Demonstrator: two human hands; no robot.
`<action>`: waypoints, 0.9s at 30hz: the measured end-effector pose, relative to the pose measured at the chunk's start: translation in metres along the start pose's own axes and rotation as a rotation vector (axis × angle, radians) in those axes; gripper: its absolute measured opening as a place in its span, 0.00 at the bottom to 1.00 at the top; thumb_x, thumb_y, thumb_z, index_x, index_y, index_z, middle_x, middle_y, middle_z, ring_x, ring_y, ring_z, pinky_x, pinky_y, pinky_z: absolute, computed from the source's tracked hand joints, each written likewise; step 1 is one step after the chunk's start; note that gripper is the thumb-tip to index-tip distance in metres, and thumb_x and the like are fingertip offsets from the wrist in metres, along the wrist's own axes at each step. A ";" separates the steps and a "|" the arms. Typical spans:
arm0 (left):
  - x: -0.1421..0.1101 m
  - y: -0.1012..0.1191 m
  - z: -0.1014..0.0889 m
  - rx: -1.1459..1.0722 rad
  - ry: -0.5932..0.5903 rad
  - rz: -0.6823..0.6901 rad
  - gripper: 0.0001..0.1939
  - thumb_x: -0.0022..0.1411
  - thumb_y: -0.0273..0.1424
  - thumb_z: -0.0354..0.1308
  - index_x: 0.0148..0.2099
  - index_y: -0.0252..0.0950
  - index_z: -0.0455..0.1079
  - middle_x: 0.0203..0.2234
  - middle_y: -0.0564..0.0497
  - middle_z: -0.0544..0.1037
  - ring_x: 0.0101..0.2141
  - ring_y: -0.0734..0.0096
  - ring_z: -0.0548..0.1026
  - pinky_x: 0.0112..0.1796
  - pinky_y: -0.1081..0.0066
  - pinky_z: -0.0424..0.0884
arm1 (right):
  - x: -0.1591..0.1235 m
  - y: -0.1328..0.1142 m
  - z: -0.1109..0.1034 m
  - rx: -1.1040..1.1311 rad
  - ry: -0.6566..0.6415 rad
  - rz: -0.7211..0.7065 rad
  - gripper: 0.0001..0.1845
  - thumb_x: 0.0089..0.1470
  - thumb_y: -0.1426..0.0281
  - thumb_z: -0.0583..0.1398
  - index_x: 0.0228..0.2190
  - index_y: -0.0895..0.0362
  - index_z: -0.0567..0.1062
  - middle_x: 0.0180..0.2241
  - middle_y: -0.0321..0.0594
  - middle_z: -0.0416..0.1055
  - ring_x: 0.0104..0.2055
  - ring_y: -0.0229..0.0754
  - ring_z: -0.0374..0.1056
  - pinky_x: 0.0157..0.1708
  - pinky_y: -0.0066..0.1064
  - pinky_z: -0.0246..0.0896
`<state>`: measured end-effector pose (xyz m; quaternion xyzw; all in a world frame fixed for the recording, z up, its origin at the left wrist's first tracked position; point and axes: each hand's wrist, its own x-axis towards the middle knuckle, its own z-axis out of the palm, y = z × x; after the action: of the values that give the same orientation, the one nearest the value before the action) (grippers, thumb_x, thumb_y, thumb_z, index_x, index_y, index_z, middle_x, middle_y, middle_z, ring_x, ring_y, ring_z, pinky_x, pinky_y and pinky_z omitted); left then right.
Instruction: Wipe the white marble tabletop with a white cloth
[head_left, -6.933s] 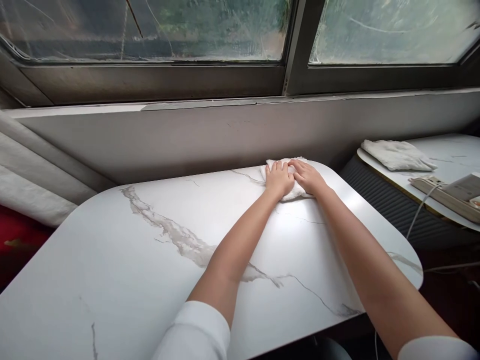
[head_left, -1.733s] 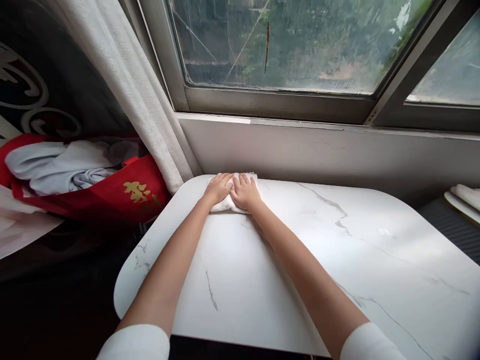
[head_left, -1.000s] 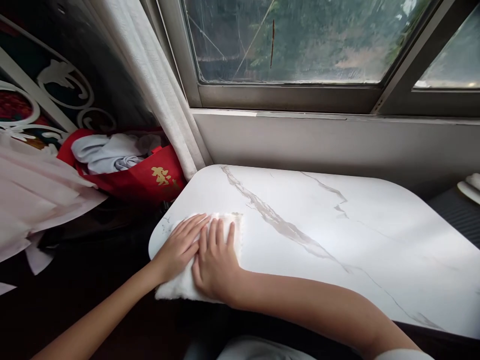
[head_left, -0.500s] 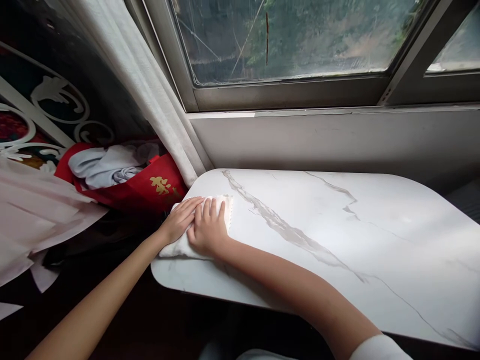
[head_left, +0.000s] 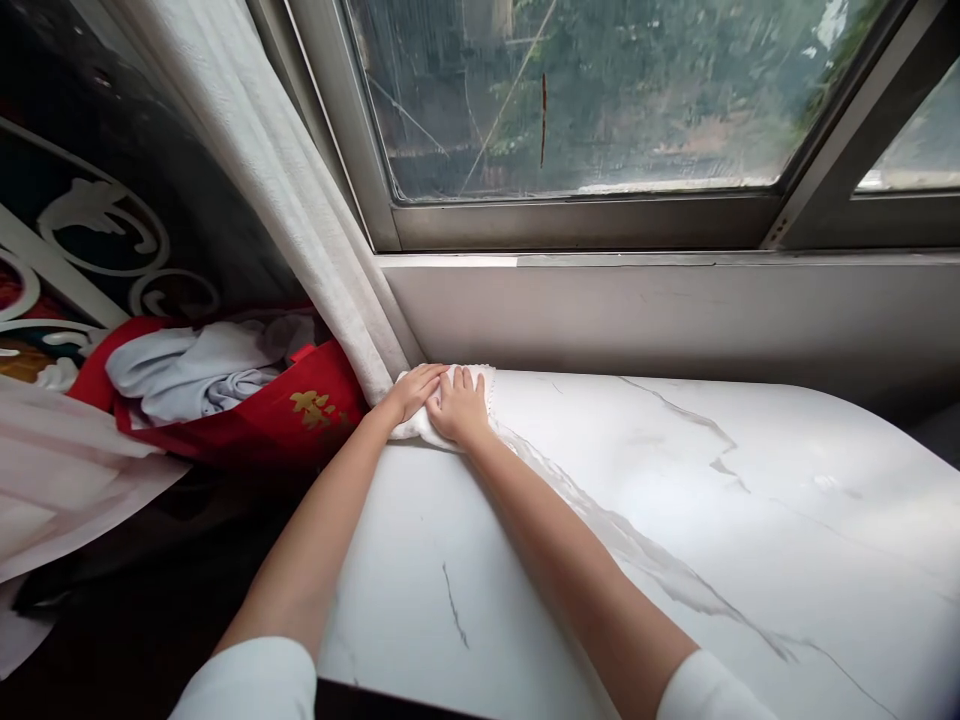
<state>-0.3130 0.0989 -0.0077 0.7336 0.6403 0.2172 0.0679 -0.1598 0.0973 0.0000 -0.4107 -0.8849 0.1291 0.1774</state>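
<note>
A folded white cloth [head_left: 480,378] with a scalloped edge lies at the far left corner of the white marble-patterned table [head_left: 675,480]. My left hand [head_left: 412,393] presses flat on its left part, fingers stretched out and pointing right. Just beside it, my right hand [head_left: 460,408] rests flat on the cloth with the fingers slightly spread, pointing toward the window. The two hands touch or nearly touch at the fingertips and thumb. Both arms reach out straight across the table top.
A cream curtain [head_left: 300,200] hangs against the table's far left corner. Left of the table is a red bag [head_left: 255,430] holding pale clothes [head_left: 195,360]. A low wall [head_left: 600,310] and a metal-framed window [head_left: 585,225] stand behind the table. Pale pink fabric [head_left: 67,470] hangs at the left.
Both hands have slid the cloth away from me, from the table's left side to its far left corner by the curtain. The view has shifted slightly.
</note>
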 end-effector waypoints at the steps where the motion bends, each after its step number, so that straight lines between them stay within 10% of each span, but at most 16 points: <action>1: 0.003 -0.001 0.000 0.004 0.001 -0.011 0.26 0.65 0.37 0.37 0.57 0.35 0.66 0.57 0.47 0.69 0.58 0.64 0.63 0.60 0.61 0.54 | 0.003 0.001 0.000 -0.003 -0.002 -0.002 0.32 0.60 0.64 0.46 0.61 0.68 0.57 0.65 0.59 0.48 0.67 0.55 0.41 0.63 0.51 0.28; 10: -0.027 0.014 0.005 0.013 0.027 -0.026 0.26 0.66 0.37 0.36 0.60 0.33 0.63 0.59 0.46 0.66 0.60 0.65 0.61 0.61 0.60 0.53 | -0.028 -0.001 -0.003 -0.014 0.055 -0.046 0.30 0.60 0.66 0.47 0.60 0.68 0.59 0.64 0.59 0.50 0.67 0.55 0.43 0.62 0.51 0.31; 27: -0.227 0.160 0.033 0.274 0.161 -0.157 0.27 0.68 0.32 0.33 0.66 0.40 0.53 0.61 0.45 0.63 0.62 0.59 0.57 0.59 0.51 0.56 | -0.224 -0.016 -0.050 -0.009 -0.082 -0.430 0.33 0.62 0.62 0.45 0.61 0.71 0.57 0.64 0.62 0.47 0.67 0.62 0.39 0.63 0.59 0.33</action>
<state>-0.1732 -0.1430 -0.0291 0.6638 0.7227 0.1800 -0.0676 -0.0158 -0.0816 0.0046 -0.2075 -0.9593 0.1010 0.1628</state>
